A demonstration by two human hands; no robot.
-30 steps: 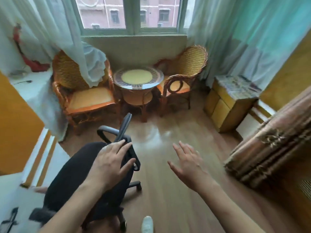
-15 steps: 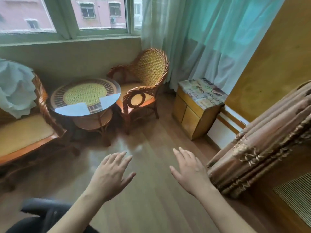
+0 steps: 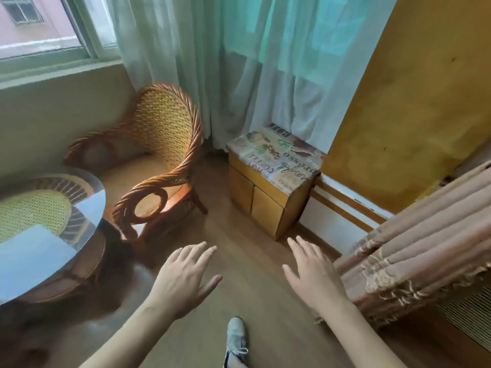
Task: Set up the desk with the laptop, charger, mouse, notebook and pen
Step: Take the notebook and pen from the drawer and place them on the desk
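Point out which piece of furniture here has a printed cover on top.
The small wooden cabinet in the corner by the curtain: its top carries a printed cover with coffee lettering. The wicker chair has bare cane, and the round table has a glass top.

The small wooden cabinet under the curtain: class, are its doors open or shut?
Shut. Both front panels of the small wooden cabinet lie flush with its frame, with no gap and nothing of the inside showing.

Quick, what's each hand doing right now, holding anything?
Left hand: open, fingers spread, holding nothing, above the wooden floor.
Right hand: open, fingers straight, holding nothing.
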